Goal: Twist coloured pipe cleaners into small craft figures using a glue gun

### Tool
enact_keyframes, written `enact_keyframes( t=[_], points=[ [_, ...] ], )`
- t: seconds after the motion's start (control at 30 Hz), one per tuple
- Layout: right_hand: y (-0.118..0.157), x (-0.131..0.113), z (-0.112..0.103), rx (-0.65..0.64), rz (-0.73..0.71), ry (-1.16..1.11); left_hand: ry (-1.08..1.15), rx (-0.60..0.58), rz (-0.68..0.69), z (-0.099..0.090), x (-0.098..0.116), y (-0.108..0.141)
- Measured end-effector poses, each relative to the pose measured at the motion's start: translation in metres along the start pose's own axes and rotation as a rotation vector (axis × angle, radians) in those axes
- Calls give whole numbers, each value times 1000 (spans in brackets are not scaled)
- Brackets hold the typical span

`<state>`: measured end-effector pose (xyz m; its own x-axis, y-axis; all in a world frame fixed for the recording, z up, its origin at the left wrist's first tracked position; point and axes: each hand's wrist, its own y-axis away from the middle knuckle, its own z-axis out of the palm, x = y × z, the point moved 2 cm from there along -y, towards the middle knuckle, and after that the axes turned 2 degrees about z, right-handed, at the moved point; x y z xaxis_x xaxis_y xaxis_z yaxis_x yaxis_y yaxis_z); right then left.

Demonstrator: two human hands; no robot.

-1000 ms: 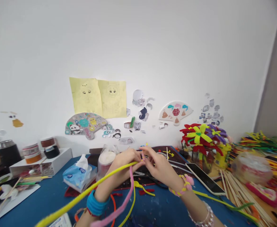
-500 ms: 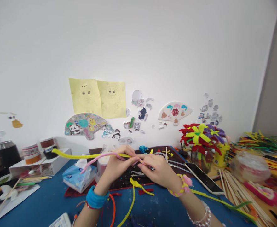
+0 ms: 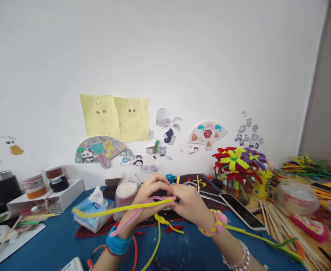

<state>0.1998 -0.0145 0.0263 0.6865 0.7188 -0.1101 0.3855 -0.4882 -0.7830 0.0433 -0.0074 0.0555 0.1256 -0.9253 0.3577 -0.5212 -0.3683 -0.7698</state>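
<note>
My fingers pinch tight: my left hand [image 3: 151, 190] and right hand [image 3: 189, 205] hold a fuzzy yellow pipe cleaner [image 3: 120, 209] and a pink pipe cleaner [image 3: 135, 214], which meet at my fingertips above the blue table [image 3: 52, 235], the yellow end reaching the tissue box [image 3: 93, 212].

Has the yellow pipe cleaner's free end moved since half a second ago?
Yes: the free end of the yellow pipe cleaner has dropped, from above the tissue box to level with its left end.
</note>
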Motion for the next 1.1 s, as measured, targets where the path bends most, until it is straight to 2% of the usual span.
enact_keyframes(
  t=[0.07,0.13,0.27,0.4,0.53,0.67,0.93,1.1],
  points=[
    [0,-4,0,-2,-21,-47,33,76,-63,2,-2,1],
    [0,-7,0,-22,-37,-80,116,101,-138,6,-8,2],
    [0,-11,2,-82,-54,6,440,11,-233,14,-21,4],
    [2,-12,3,-114,-78,67,673,12,-273,18,-27,6],
    [3,-14,2,-93,-77,78,765,51,-373,21,-27,7],
    [3,-16,-1,-139,-49,22,830,84,-454,26,-31,8],
    [1,-16,-6,-192,42,-32,900,117,-447,33,-37,9],
    [2,-18,-7,-248,94,-148,786,81,-302,28,-34,7]
  ],
)
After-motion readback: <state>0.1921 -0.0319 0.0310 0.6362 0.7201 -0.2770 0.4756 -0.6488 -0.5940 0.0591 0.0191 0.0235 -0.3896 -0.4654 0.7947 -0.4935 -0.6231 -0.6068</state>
